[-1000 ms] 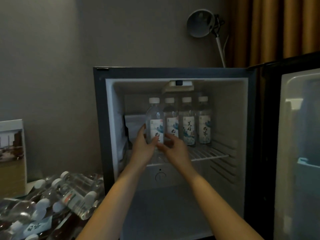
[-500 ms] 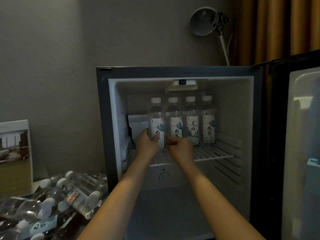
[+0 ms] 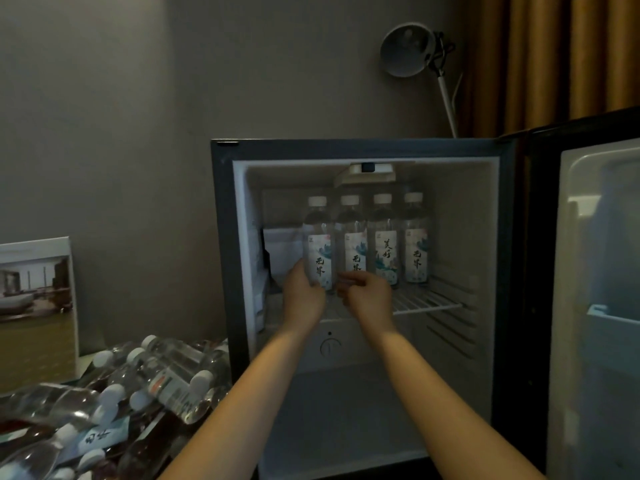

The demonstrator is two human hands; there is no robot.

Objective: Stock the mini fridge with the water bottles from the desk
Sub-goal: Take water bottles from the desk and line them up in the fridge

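Seating the bottle (image 3: pixel 318 247) on the shelf (image 3: pixel 427 304) is judged to be the step in hand. The bottle stands upright at the left end of a row of four inside the fridge (image 3: pixel 360 149), just beside its neighbour (image 3: pixel 354 237); whether they touch cannot be confirmed. The left grip (image 3: pixel 304 301) is closed round the bottle's lower body from the left. The right grip (image 3: pixel 367 299) has its fingers curled at the foot of the bottle and its neighbour; blur prevents telling whether it holds either or merely steadies them. To do this step well, the base should sit flat across the shelf wires, not canted into a gap, with the bottle in line with the row and its label facing out like the others. The left grip should let go only once the bottle stands on its own. Both hands should then draw back low and straight, well apart from the caps, since a nudged bottle would likely topple the row. The door (image 3: pixel 595 258) stands open at the right and does not obstruct. A pile (image 3: pixel 166 379) of bottles lies on its side on the tabletop (image 3: pixel 152 443) to the left, so the task is judged well short of done. Further bottles will probably need a second row in front.
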